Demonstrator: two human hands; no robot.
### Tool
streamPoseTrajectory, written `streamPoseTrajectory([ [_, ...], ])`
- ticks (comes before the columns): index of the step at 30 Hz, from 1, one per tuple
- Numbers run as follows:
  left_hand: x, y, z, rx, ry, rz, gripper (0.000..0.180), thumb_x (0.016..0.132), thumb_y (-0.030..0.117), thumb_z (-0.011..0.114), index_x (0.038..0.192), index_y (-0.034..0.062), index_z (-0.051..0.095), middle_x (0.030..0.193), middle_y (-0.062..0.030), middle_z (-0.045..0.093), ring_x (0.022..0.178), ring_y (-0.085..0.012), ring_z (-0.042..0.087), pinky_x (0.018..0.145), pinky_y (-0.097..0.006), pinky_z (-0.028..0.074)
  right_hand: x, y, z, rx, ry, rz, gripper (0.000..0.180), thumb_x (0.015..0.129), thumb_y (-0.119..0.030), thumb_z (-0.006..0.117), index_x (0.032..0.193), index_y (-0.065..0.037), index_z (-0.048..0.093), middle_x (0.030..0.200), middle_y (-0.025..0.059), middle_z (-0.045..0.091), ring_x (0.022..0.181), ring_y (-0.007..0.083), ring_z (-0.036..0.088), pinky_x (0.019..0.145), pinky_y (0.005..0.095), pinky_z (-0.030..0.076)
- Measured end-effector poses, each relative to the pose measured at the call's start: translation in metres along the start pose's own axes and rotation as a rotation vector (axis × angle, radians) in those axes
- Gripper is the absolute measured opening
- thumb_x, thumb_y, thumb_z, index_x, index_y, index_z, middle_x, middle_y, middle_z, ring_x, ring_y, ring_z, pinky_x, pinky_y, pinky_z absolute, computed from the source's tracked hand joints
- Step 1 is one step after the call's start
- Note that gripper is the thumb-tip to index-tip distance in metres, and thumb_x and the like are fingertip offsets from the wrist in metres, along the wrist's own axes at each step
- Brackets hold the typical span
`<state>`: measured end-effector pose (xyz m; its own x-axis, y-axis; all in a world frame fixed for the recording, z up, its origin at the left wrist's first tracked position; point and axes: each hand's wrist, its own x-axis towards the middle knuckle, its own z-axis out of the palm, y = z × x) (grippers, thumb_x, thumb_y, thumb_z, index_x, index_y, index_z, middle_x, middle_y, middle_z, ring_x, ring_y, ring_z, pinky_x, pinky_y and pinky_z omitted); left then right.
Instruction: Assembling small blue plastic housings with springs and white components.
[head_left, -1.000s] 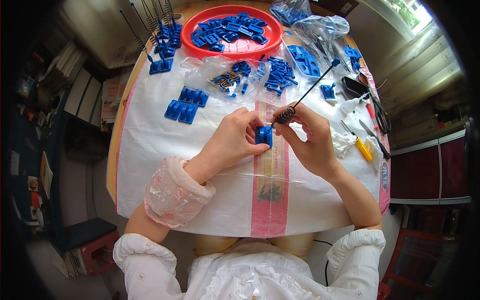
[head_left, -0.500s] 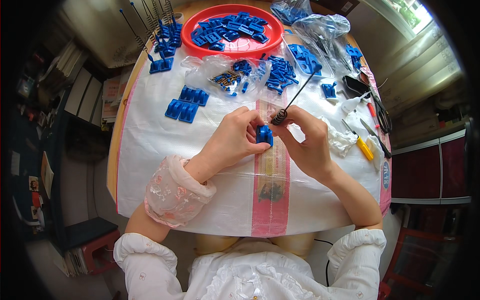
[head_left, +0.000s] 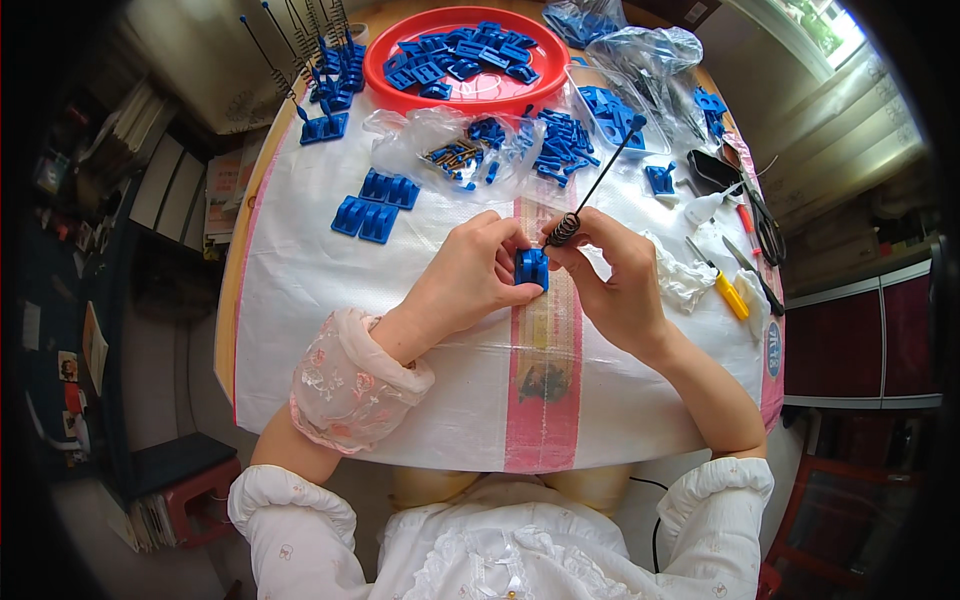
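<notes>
Near the middle of the table, my left hand [head_left: 482, 262] is closed round a small blue plastic base [head_left: 532, 268] with raised loops, pinching it between thumb and fingers. My right hand [head_left: 612, 278] pinches a black coil spring [head_left: 564, 229] with a long thin black rod [head_left: 600, 182] that slants up to the right and ends in a blue tip [head_left: 637, 123]. The spring's lower end is at the top right of the blue base; whether it sits inside is too small to tell. Three similar blue bases [head_left: 374, 207] lie to the left of my hands.
A red round tray [head_left: 375, 85] heaped with blue parts stands at the back. Before it lie a clear bag [head_left: 400, 150] with brass-coloured pieces and loose blue pegs [head_left: 565, 150]. Finished-looking spring rods [head_left: 325, 128] stand back left. A yellow-handled screwdriver [head_left: 730, 296] and scissors [head_left: 765, 235] lie right.
My right hand has shifted the spring slightly, and the rod's blue tip has moved a little up. My left hand keeps its grip on the blue base.
</notes>
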<state>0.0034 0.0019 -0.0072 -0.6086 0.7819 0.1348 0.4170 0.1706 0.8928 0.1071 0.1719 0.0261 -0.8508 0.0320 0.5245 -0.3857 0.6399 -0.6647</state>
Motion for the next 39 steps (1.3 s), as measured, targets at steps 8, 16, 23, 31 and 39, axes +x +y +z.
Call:
streamPoseTrajectory([
  [8, -0.0001, 0.0020, -0.0019, 0.030, -0.029, -0.028, 0.039, 0.071, 0.006, 0.088, 0.102, -0.0024, 0.066, 0.096, -0.0077, 0.063, 0.080, -0.0138, 0.068, 0.071, -0.025, 0.059, -0.0021, 0.0024, 0.0033, 0.006, 0.038, 0.000, 0.021, 0.084, 0.008, 0.070, 0.103, 0.001, 0.066, 0.090, 0.0136, 0.071, 0.081, 0.0272, 0.073, 0.071, 0.0339, 0.057],
  [16, 0.0002, -0.0003, -0.0011, 0.026, -0.026, -0.003, 0.038, 0.071, 0.006, 0.088, 0.101, -0.0011, 0.067, 0.096, -0.0073, 0.063, 0.080, -0.0140, 0.068, 0.071, -0.025, 0.059, -0.0022, 0.0005, -0.0012, 0.050, 0.042, 0.030, 0.016, 0.087, 0.010, 0.068, 0.102, 0.005, 0.067, 0.090, 0.0099, 0.072, 0.081, 0.0172, 0.072, 0.073, 0.0285, 0.058],
  [23, -0.0006, -0.0018, -0.0009, 0.003, -0.023, -0.013, 0.039, 0.071, 0.007, 0.088, 0.102, -0.0014, 0.066, 0.096, -0.0076, 0.063, 0.080, -0.0141, 0.069, 0.071, -0.025, 0.059, 0.0014, -0.0057, -0.0015, 0.005, 0.017, -0.029, 0.018, 0.085, 0.010, 0.068, 0.102, 0.004, 0.067, 0.090, 0.0106, 0.072, 0.081, 0.0187, 0.072, 0.073, 0.0293, 0.057],
  [31, -0.0005, 0.0024, -0.0012, 0.027, -0.025, -0.011, 0.041, 0.072, 0.007, 0.088, 0.104, -0.0037, 0.066, 0.097, -0.0087, 0.062, 0.079, -0.0155, 0.069, 0.071, -0.025, 0.060, 0.0030, -0.0058, -0.0027, 0.025, -0.051, -0.076, 0.025, 0.086, 0.013, 0.064, 0.108, 0.002, 0.061, 0.096, 0.0146, 0.065, 0.085, 0.0300, 0.069, 0.072, 0.0361, 0.054],
  [39, -0.0014, 0.0025, -0.0003, 0.018, -0.017, -0.013, 0.038, 0.073, 0.006, 0.088, 0.103, -0.0035, 0.066, 0.096, -0.0085, 0.062, 0.079, -0.0153, 0.068, 0.071, -0.026, 0.060, 0.0035, -0.0062, -0.0031, 0.071, -0.085, -0.041, 0.024, 0.088, 0.015, 0.061, 0.109, 0.003, 0.060, 0.096, 0.0140, 0.063, 0.087, 0.0287, 0.067, 0.076, 0.0343, 0.053],
])
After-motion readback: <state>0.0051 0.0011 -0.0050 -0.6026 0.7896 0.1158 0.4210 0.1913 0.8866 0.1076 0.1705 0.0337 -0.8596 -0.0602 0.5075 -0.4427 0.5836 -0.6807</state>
